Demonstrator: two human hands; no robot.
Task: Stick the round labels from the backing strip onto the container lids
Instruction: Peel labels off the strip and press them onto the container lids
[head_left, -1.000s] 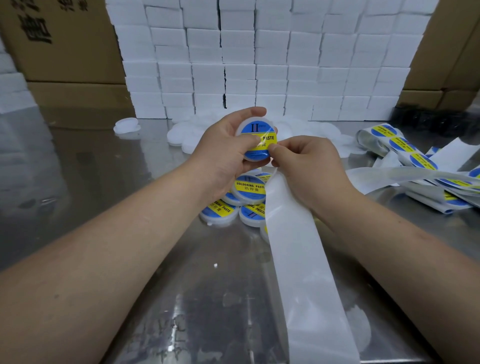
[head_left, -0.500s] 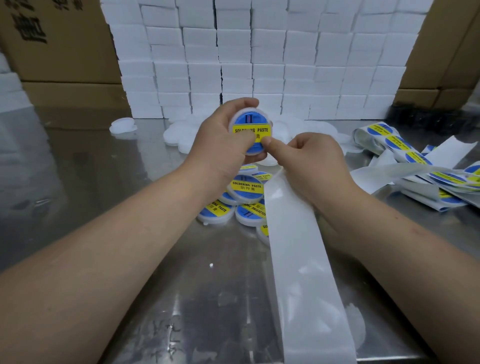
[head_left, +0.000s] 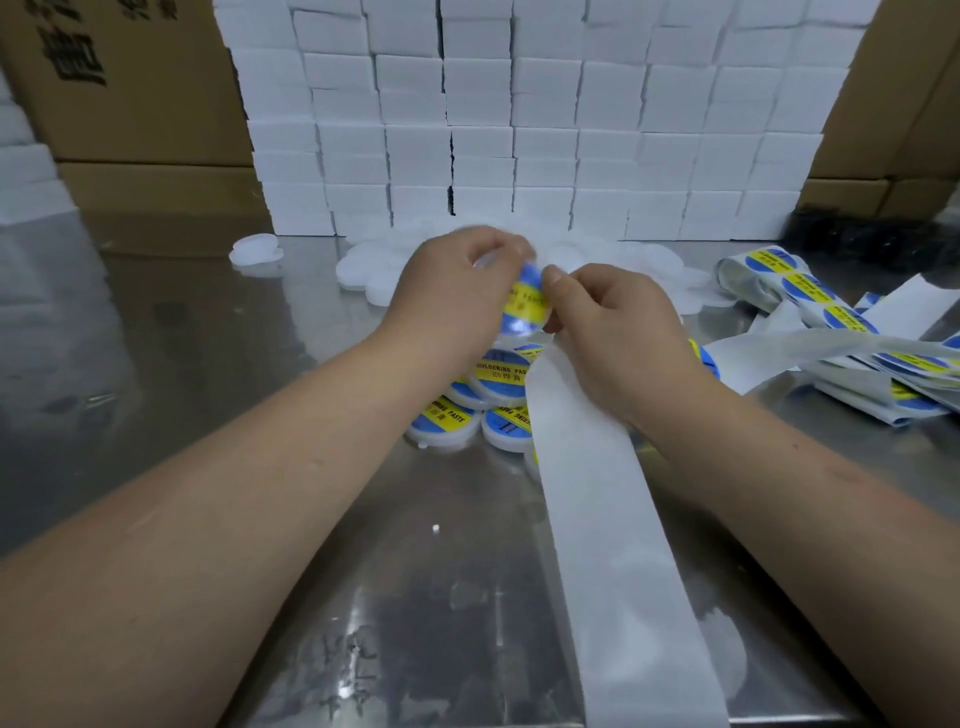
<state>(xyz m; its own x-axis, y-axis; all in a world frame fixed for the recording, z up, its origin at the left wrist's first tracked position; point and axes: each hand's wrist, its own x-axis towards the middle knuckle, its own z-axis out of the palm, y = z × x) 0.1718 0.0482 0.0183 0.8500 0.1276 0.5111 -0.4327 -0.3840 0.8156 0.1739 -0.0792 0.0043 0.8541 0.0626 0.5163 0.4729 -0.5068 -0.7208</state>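
Lid (head_left: 514, 327) held up over a steel table (head_left: 234, 364): we see the left hand (head_left: 457, 296) gripping it by the rim, fingers curled round its top edge and blurred by motion. A blue and yellow label (head_left: 527, 306) lies across the lid's face, tilted toward the camera. The right hand (head_left: 618, 332) meets it from the other side, fingers curled and thumb tip against the label's right edge. That hand also holds the strip (head_left: 597, 493), whose bare white length runs from under the palm down to the table's near edge, while another stretch trails off to the right. We cannot tell whether the label is fully pressed down. Just below the hands, labelled lids (head_left: 498, 371) lie heaped together, partly under the strip. Beyond the hands, plain lids (head_left: 363, 270) are spread in a white pile, and one pair sits apart to the left. At the right, loose folds of backing carry unpeeled labels (head_left: 810, 296). White boxes (head_left: 519, 130) are stacked in a wall at the table's far side, flanked by brown cartons (head_left: 140, 104).
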